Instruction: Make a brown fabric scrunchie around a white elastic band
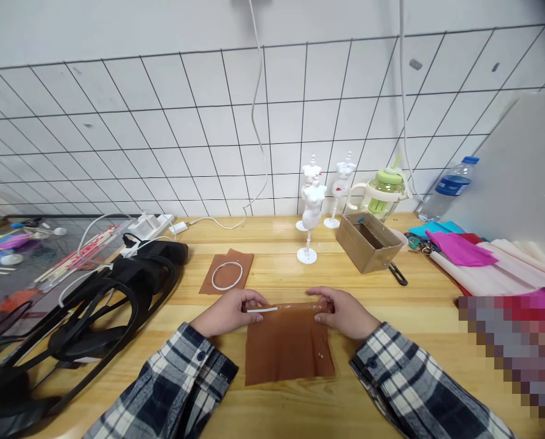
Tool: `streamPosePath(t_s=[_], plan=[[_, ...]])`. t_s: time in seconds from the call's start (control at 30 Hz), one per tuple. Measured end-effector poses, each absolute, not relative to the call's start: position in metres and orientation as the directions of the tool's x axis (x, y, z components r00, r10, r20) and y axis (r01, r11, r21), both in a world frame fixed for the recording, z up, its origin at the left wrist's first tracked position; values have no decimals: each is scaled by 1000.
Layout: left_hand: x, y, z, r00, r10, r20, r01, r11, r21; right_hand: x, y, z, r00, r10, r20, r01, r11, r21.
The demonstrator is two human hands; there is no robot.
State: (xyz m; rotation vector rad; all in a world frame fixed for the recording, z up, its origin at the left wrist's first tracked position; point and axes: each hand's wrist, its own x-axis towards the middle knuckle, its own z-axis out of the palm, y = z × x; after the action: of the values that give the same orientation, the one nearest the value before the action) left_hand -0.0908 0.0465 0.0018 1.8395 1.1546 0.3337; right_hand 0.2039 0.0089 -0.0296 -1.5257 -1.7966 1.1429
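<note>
A brown fabric piece lies flat on the wooden table in front of me. My left hand pinches its folded top edge at the left, where a short white strip pokes out. At the right end of the same fold, my right hand grips the cloth. Behind them rests a second, smaller brown fabric piece with a white elastic loop on it.
Three small white mannequin stands and an open cardboard box stand behind. Black straps and a headset lie at left, near a power strip. Folded coloured fabrics, a green jug and a water bottle sit at right.
</note>
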Motion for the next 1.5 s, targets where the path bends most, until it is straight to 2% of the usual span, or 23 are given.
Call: streamPosePath(t_s=[0.1, 0.2, 0.3, 0.9, 1.17, 1.33, 1.5], plan=[[-90, 49, -5, 539, 839, -79, 620, -331, 711, 206, 11, -32, -218, 969, -113, 605, 43, -795], [-91, 51, -6, 604, 796, 43, 622, -504, 599, 207, 13, -33, -198, 976, -95, 636, 54, -770], [-91, 52, -6, 630, 769, 113, 613, -581, 536, 207, 14, -33, -178, 981, -75, 662, 64, -747], [-91, 46, -6, 679, 710, 187, 576, -673, 463, 212, 13, -37, -251, 966, 67, 631, 216, -745], [-85, 38, -4, 713, 673, 198, 585, -726, 361, 215, 5, -39, -357, 914, 196, 629, 390, -673], [-84, 36, -1, 753, 638, 159, 596, -765, 246, 216, 4, -38, -375, 902, 215, 614, 416, -671], [-83, 34, 3, 766, 624, 155, 592, -778, 208, 217, 5, -41, -353, 901, 251, 624, 426, -655]])
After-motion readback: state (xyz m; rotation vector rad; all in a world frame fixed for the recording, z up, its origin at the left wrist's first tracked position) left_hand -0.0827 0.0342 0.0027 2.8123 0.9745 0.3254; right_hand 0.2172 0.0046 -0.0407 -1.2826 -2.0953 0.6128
